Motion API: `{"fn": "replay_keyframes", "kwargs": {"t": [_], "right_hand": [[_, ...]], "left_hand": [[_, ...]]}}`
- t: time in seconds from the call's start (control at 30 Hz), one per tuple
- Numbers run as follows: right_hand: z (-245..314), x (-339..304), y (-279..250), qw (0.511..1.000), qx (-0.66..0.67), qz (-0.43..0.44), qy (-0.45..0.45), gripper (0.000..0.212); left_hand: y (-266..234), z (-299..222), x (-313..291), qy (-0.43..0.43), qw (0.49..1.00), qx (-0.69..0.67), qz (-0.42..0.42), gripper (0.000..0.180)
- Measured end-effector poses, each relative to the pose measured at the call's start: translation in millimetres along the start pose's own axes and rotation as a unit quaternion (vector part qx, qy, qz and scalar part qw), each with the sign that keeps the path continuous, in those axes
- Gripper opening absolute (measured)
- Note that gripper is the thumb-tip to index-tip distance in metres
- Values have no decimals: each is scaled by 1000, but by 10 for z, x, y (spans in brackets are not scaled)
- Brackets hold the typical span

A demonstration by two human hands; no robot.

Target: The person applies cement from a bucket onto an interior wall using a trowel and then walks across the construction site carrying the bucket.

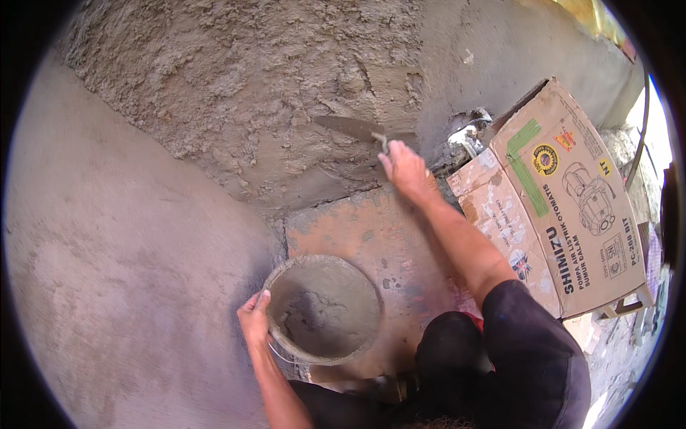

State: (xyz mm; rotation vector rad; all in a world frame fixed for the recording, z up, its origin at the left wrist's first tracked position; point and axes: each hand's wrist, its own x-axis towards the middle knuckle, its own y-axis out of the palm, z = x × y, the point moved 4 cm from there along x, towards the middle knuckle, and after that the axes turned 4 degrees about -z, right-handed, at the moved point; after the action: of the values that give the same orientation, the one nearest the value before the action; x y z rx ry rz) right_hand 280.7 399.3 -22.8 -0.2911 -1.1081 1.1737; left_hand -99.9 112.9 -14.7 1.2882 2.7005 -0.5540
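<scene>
My right hand (pixel 411 171) is closed round the handle of a trowel (pixel 346 127). The pointed blade lies along the lower part of a rough, freshly mortared wall (pixel 250 93), its tip toward the left. With its fingers on the left rim, my left hand (pixel 254 314) grips a round bucket (pixel 375 304) coated in grey. Wet grey mortar (pixel 318 314) sits in the bottom of the bucket, and a thin wire handle (pixel 286 355) hangs at its near side.
A reddish, mortar-spotted board (pixel 336 223) lies under the bucket. Smooth plastered wall (pixel 107 229) rises on the left. To the right stands a large cardboard box (pixel 511 193) with a printed pump picture; a rough hole with a pale pipe-like piece (pixel 468 139) is beside it.
</scene>
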Motion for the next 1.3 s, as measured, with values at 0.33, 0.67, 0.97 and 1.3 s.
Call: {"fn": "replay_keyframes", "kwargs": {"t": [0.33,0.67,0.97,1.3], "right_hand": [[-687,168,-233,957,44,-230,169,28],[-3,-297,1094,412,712,-269,501,27],[1347,970,96,509,738,-263,356,23],[932,425,-594,975,181,-112,-58,39]], "left_hand": [[-136,93,-12,-5,1000,7,2,36],[-65,45,2,-10,1000,17,-2,37],[-111,60,49,-11,1000,13,7,37],[-330,75,13,-41,995,73,-50,45]]}}
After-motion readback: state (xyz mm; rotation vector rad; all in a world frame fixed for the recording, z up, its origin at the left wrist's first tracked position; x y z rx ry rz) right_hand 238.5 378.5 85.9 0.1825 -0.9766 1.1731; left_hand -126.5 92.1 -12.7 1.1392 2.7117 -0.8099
